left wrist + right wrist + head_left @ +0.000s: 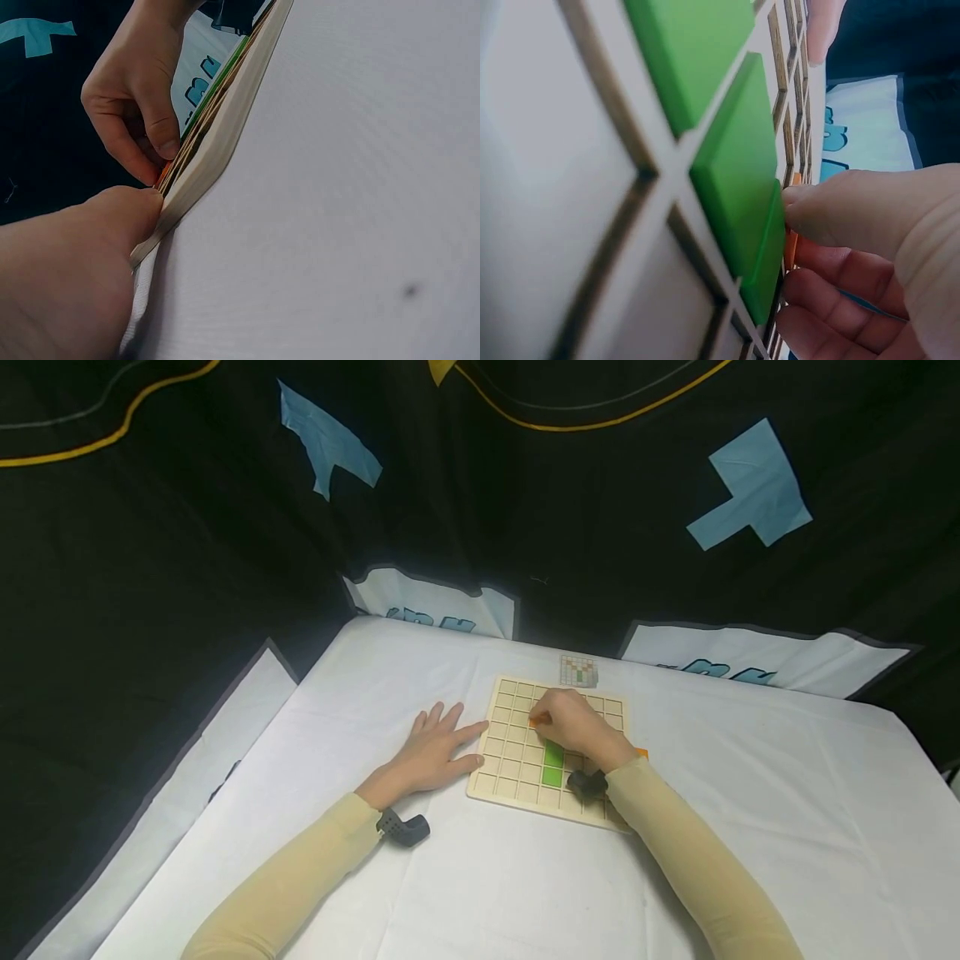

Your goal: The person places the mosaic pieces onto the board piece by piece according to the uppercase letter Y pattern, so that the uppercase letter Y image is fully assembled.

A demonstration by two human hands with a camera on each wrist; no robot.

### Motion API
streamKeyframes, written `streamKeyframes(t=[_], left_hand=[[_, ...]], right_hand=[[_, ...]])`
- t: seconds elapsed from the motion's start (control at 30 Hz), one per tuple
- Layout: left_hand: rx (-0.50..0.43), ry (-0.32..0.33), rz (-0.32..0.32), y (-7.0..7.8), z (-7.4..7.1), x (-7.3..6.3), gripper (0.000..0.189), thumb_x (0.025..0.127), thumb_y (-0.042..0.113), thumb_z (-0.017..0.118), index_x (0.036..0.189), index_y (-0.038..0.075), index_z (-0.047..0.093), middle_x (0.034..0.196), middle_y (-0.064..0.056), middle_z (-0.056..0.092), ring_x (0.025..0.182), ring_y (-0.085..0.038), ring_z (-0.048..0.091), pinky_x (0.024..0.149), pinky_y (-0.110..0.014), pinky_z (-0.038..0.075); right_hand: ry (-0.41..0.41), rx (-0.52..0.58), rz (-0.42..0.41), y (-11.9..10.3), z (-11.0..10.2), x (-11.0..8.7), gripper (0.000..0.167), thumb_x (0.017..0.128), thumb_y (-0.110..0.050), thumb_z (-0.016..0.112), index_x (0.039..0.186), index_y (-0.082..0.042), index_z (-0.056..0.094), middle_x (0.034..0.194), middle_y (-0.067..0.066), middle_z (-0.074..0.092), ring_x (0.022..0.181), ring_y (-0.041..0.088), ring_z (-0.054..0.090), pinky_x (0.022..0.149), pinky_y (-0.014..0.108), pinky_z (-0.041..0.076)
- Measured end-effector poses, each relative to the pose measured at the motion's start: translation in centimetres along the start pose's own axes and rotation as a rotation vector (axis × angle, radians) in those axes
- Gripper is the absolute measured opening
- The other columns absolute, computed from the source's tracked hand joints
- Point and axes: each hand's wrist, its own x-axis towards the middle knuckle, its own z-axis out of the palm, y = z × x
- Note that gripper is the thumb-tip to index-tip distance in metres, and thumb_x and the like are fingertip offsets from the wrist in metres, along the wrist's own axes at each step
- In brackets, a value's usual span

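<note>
A square wooden grid board (507, 770) lies on the white-covered table. Between thumb and fingers, my right hand (573, 720) pinches an orange tile (790, 249) at a cell in the board's upper middle. Just below that spot, green tiles (552, 776) sit in a column of cells; the right wrist view shows them (731, 169) close up. My left hand (431, 752) lies with its fingers spread on the cloth, its index finger and thumb touching the board's left edge. Part of the board is hidden under the right hand and forearm.
Behind the board lies a small printed card (578, 671) with a coloured grid pattern. Something orange (642, 752) shows at the board's right edge, partly covered by the right sleeve. A black curtain (540, 527) with blue tape pieces hangs behind the table.
</note>
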Motion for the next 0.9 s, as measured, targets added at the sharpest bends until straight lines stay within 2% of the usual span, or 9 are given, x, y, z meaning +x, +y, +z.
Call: streamKeyframes(t=[0.2,0.6,0.77,0.9], left_hand=[[0.002,0.004,0.003,-0.10,0.07,0.01,0.061,0.101,0.050,0.052,0.157,0.025,0.043,0.168,-0.025,0.019,0.155,-0.054,0.007,0.124,-0.070,0.006],[-0.001,0.004,0.006,-0.08,0.00,-0.01,0.062,0.101,0.050,0.052,0.157,0.025,0.042,0.169,-0.025,0.019,0.155,-0.054,0.006,0.124,-0.071,0.006],[0.004,0.006,0.005,-0.12,0.11,0.07,0.062,0.101,0.050,0.051,0.157,0.025,0.042,0.168,-0.025,0.019,0.155,-0.054,0.007,0.124,-0.071,0.006],[0.007,0.001,0.000,-0.16,0.18,0.13,0.062,0.101,0.051,0.051,0.157,0.026,0.042,0.169,-0.025,0.019,0.155,-0.054,0.007,0.124,-0.070,0.006]], right_hand=[[0.010,0.003,0.004,0.01,0.05,-0.05,0.021,0.084,0.004,0.072,0.099,-0.007,0.081,0.105,0.011,0.077,0.097,0.024,0.070,0.087,0.039,0.059],[0.025,0.004,-0.009,-0.06,0.07,-0.16,0.016,0.083,0.003,0.073,0.094,-0.006,0.081,0.095,0.008,0.077,0.086,0.020,0.067,0.082,0.038,0.059],[0.019,-0.006,-0.012,-0.10,0.02,-0.12,0.014,0.083,0.002,0.073,0.091,-0.007,0.080,0.090,0.006,0.075,0.080,0.018,0.060,0.078,0.037,0.056],[0.017,0.017,-0.004,-0.01,-0.04,-0.37,0.016,0.084,0.001,0.071,0.096,-0.006,0.080,0.092,0.007,0.076,0.084,0.019,0.064,0.082,0.038,0.057]])
